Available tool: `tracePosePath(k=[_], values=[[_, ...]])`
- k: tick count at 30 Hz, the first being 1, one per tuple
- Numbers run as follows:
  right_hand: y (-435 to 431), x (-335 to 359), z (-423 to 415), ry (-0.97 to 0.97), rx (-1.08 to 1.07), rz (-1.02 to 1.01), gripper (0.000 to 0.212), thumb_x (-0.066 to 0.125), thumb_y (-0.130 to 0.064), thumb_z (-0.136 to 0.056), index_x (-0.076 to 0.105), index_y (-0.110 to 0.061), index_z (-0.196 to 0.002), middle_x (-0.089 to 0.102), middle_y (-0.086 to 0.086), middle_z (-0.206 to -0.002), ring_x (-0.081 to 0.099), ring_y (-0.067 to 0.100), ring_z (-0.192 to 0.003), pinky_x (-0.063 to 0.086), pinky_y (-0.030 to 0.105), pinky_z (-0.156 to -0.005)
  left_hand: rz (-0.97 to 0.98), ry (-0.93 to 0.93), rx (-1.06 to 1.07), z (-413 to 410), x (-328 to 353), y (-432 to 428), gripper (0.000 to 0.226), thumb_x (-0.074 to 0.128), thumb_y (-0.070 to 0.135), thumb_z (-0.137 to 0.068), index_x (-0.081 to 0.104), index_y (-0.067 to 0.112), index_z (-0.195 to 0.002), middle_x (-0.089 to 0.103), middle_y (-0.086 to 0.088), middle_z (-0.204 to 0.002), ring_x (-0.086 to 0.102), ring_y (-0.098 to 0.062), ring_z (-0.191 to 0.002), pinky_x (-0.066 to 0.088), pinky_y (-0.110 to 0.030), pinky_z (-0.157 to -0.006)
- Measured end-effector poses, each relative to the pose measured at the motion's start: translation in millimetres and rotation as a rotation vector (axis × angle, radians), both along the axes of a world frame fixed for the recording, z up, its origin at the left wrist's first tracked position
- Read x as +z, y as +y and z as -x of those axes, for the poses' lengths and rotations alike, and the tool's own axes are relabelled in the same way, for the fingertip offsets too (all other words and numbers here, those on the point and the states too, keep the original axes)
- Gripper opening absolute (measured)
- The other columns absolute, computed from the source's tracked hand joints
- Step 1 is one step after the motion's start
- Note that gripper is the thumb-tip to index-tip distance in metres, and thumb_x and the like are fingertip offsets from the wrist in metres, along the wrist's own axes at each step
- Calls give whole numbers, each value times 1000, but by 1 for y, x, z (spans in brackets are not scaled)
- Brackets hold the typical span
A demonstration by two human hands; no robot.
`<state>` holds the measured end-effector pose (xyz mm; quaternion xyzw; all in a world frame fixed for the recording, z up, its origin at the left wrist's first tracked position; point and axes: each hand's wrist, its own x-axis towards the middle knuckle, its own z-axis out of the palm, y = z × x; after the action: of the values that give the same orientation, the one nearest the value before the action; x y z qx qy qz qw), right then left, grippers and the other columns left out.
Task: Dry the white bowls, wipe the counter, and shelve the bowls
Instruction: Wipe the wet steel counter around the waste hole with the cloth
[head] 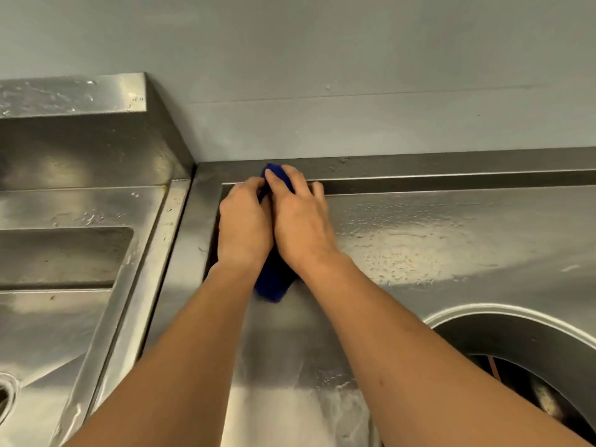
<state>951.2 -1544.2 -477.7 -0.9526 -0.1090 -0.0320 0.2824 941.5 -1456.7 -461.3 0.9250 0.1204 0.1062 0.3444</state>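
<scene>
White bowls are nowhere in view; both hands, left (245, 227) and right (300, 221), press a folded blue cloth (274, 279) at the far left corner of the wet steel counter (451, 227). Judging by the droplets to the right, wiping is only partly done and shelving is still to come.

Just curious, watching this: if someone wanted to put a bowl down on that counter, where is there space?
The wet counter right of the hands, between the back ledge and the round hole, is bare. Both hands and the blue cloth crowd the back corner beside the sink.
</scene>
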Motion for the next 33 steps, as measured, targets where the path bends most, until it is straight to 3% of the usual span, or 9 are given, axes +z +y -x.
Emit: tracePosePath(k=[5,12,17,22,29,33], values=[[-71,-3,10,-18,-68,43,53,43,-19,-104,34,-29,-155,26,-2,-165,39,28,-121,40,36,-106,52,12,-101,-3,-12,-66,26,47,9,-107,73,8,-112,63,-12,-100,59,-22,-82,36,-19,-64],[-194,-6,34,1,-214,68,52,46,-23,-105,34,-27,-155,29,-2,-164,36,27,-131,38,37,-111,71,-3,-239,8,-19,-189,29,47,17,-110,72,14,-124,54,3,-105,55,-13,-88,39,-22,-80],[-289,-7,51,17,-306,105,50,40,-24,-106,34,-26,-156,32,-2,-163,38,28,-129,38,37,-110,126,10,-342,16,-26,-286,27,47,22,-110,73,19,-117,47,13,-91,53,-1,-75,41,-21,-70],[-379,-6,67,34,-396,136,49,39,-24,-106,36,-25,-155,34,-1,-161,38,28,-128,35,35,-110,107,25,-430,21,-32,-378,28,48,24,-108,74,16,-114,41,14,-84,56,-19,-76,46,-35,-76],[-470,-4,67,21,-471,234,47,39,-25,-106,39,-24,-152,37,0,-159,43,29,-125,35,35,-108,129,61,-491,12,-34,-474,27,46,25,-108,72,19,-106,36,15,-82,44,-8,-66,36,-31,-73],[-501,-4,63,-18,-487,263,45,38,-25,-106,43,-21,-151,39,2,-158,42,28,-133,35,37,-111,136,89,-497,4,-36,-507,30,44,27,-109,52,33,-81,39,14,-81,43,0,-65,26,-19,-56]])
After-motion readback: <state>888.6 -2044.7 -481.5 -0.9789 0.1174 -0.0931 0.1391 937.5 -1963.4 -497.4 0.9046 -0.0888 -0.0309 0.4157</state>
